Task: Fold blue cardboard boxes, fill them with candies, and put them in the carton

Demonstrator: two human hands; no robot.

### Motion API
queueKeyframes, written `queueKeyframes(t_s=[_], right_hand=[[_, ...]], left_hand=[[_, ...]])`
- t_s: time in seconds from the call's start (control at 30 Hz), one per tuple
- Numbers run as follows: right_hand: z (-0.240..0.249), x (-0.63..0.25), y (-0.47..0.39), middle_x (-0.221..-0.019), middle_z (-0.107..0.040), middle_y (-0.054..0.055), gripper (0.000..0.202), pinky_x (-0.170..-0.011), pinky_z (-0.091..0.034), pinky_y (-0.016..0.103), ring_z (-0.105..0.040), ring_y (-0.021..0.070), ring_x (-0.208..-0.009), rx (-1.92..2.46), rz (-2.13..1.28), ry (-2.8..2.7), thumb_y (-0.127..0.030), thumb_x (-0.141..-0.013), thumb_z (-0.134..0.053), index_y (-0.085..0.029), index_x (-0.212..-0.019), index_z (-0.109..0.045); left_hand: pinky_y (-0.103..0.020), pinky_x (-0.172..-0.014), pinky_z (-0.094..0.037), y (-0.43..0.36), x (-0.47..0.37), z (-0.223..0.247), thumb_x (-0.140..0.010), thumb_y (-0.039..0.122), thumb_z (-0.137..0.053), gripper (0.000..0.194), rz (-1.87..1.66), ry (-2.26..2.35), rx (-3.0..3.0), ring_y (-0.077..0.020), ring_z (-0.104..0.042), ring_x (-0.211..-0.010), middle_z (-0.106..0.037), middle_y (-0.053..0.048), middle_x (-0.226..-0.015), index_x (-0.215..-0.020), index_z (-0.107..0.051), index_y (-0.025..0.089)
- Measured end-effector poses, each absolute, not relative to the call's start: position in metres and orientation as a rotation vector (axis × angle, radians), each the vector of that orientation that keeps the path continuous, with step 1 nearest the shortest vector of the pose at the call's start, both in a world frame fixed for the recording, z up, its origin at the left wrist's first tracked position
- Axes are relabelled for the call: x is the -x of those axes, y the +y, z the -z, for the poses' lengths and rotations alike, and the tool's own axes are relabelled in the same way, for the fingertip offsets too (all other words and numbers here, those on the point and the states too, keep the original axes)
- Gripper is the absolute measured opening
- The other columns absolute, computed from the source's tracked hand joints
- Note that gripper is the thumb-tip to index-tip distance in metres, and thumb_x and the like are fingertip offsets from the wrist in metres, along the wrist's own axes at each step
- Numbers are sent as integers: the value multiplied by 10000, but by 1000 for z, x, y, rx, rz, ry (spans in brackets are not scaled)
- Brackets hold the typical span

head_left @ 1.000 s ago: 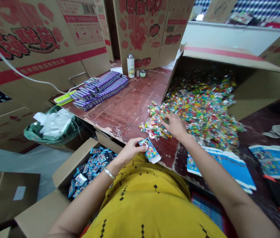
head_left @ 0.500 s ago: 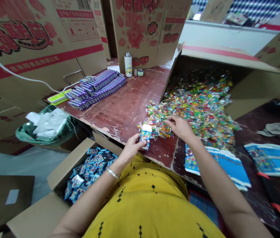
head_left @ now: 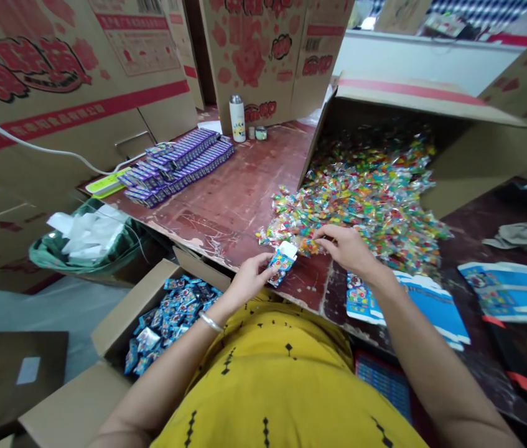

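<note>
My left hand grips a small blue printed carton between thumb and fingers. The carton tilts to the right, and its white top flap stands up at the upper end. Just right of it, my right hand pinches a small clear candy packet at the near edge of the heap. Clear-wrapped, many-coloured candy packets spill from a cardboard box lying on its side. Flat blue cartons lie under my right forearm.
Purple small boxes are stacked at the left of the red table, near a white bottle. Below the table edge stands an open box of blue packets. A green bag holds white paper. More flat cartons lie right.
The carton in my left hand has moved slightly right and tipped toward my right hand. My right hand has shifted slightly down and right at the heap's edge. The view has shifted a little.
</note>
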State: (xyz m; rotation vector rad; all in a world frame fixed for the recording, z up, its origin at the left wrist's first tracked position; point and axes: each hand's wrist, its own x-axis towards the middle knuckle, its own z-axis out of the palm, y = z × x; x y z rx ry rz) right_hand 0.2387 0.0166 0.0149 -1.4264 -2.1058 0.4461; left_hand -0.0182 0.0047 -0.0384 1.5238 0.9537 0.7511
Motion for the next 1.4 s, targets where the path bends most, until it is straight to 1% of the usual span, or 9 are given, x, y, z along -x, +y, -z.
queueKeyframes(t_s=[0.13,0.33,0.6,0.8,0.93,1.03,1.1,1.23,1.4], right_hand=[[-42,-237,13,-902,-677,37,174,-777,-447,303,-619,201,-859,1318,-357,-2419,-181,-892,-514,-242,-893,-676],[-66,-240,12,-905,-656,26,179,-775,-433,294,-600,185,-844,1310,-317,-2450,-205,-918,-500,-253,-934,-671],[-61,-209,11,-867,-624,37,163,-676,-418,276,-574,171,-743,1229,-395,-2572,-204,-898,-553,-244,-820,-690],[-56,-199,0,-1040,-693,40,242,-840,-465,344,-633,225,-940,1304,-398,-2226,-246,-937,-509,-281,-1143,-632],[-44,-203,-11,-1085,-678,60,183,-877,-489,407,-610,266,-1038,1331,-339,-1982,-313,-893,-590,-267,-1048,-677],[-26,-196,-24,-1176,-646,78,239,-745,-560,396,-624,282,-1047,1331,-540,-1769,-348,-842,-653,-272,-1067,-676],[-14,-187,-33,-1154,-663,88,311,-747,-572,434,-663,282,-976,1364,-606,-1551,-364,-835,-661,-288,-1137,-654],[1,-170,-45,-1062,-706,121,318,-821,-538,529,-682,332,-913,1432,-491,-1407,-387,-787,-712,-324,-1098,-703],[10,-162,-48,-985,-714,159,260,-698,-528,560,-686,380,-829,1519,-415,-1430,-487,-764,-700,-361,-989,-731]], left_hand=[[-321,-851,-497,7,18,27,-792,315,-649,320,-705,969,-1616,-234,-639,-927,-714,-51,-983,-1082,-676,183],[-295,-791,-505,8,17,21,-756,297,-679,300,-724,987,-1641,-227,-640,-868,-718,-34,-912,-1038,-697,197],[-283,-790,-501,2,8,8,-844,278,-602,331,-649,820,-1648,-195,-643,-858,-700,-57,-1019,-1159,-638,184],[-311,-820,-514,-1,1,15,-800,259,-672,423,-848,797,-1384,-191,-649,-877,-679,-73,-986,-1194,-555,160],[-296,-797,-523,-8,-4,12,-780,214,-693,629,-1033,766,-1286,-173,-634,-869,-640,-48,-977,-1349,-424,238],[-279,-750,-522,-19,-10,10,-779,216,-692,597,-1072,768,-1268,-152,-613,-803,-614,-39,-960,-1332,-468,245],[-287,-755,-522,-23,-12,12,-768,215,-702,605,-1091,742,-1258,-147,-604,-793,-604,-46,-991,-1331,-483,248],[-302,-780,-519,-25,-10,24,-771,256,-712,667,-1116,688,-1266,-161,-603,-830,-588,-44,-975,-1382,-442,259],[-293,-741,-506,-32,-9,40,-796,289,-687,587,-1035,737,-1291,-133,-560,-744,-576,-19,-896,-1349,-490,266]])
